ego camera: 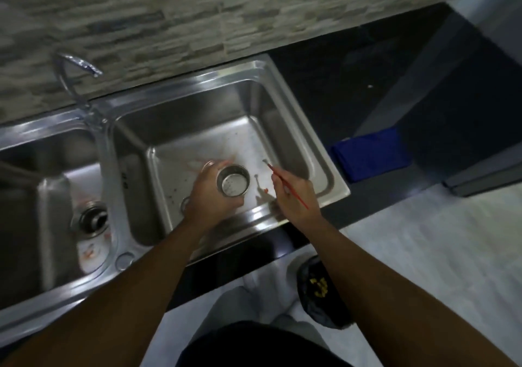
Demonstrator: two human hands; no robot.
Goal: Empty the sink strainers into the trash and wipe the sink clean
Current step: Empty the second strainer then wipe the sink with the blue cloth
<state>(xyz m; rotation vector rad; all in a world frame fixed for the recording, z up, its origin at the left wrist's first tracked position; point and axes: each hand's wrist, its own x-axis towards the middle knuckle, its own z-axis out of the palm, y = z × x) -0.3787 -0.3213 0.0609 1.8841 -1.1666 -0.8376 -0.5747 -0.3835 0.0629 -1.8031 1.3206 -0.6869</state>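
A double steel sink [285, 101] fills the counter. Over the right basin my left hand [210, 194] grips a round metal strainer cup [233, 181], held upright above the basin floor. My right hand [293, 194] holds a thin red stick [285, 184] with a small brush-like tip pointing toward the basin's back right. Orange and reddish scraps [197, 165] lie on the right basin's floor. The left basin's strainer [94, 217] sits in its drain, with orange bits below it.
A chrome faucet [70, 70] rises behind the divider between the basins. A folded blue cloth [370, 155] lies on the black counter at the right. Below the counter edge stands a dark bag-lined trash bin [319, 290] with yellow scraps inside. The floor is pale tile.
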